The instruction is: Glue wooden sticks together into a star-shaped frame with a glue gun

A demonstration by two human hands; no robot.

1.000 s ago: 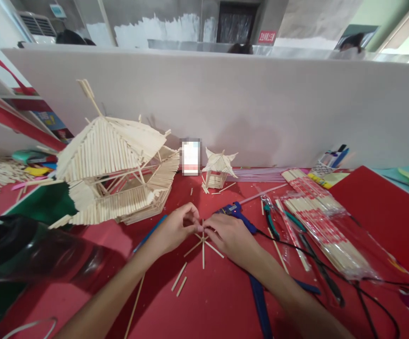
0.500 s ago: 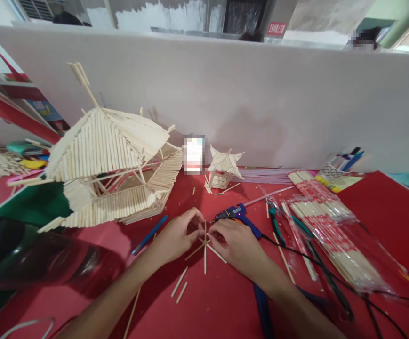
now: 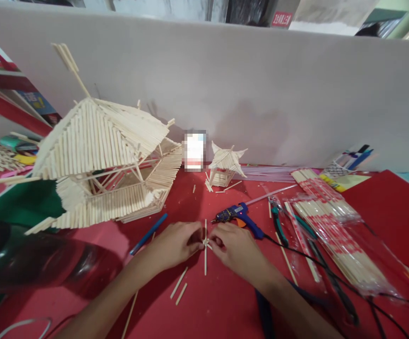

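A small star-shaped frame of wooden sticks (image 3: 205, 261) lies on the red tabletop between my hands, its upright stick and joined middle showing. My left hand (image 3: 179, 242) is closed on it from the left, fingertips pinched near the middle. From the other side my right hand (image 3: 236, 245) pinches it just right of the centre. The frame's slanting sticks are mostly hidden by my fingers. Two short loose sticks (image 3: 181, 293) lie below my left hand. Beyond my right hand rests a blue glue gun (image 3: 237, 214) with a clear glue stick in its back.
A large stick pavilion (image 3: 101, 141) stands at left, a small one (image 3: 227, 162) at centre back. Packs of wooden sticks (image 3: 331, 230), green-handled pliers (image 3: 278, 223) and a black cable lie right. A blue pen (image 3: 149, 234) and a dark bottle (image 3: 49, 259) are left; a white partition (image 3: 282, 84) rises behind.
Both hands have turned and settled lower around the frame's middle, covering its slanting sticks, which showed before. The camera view has tilted slightly downward.
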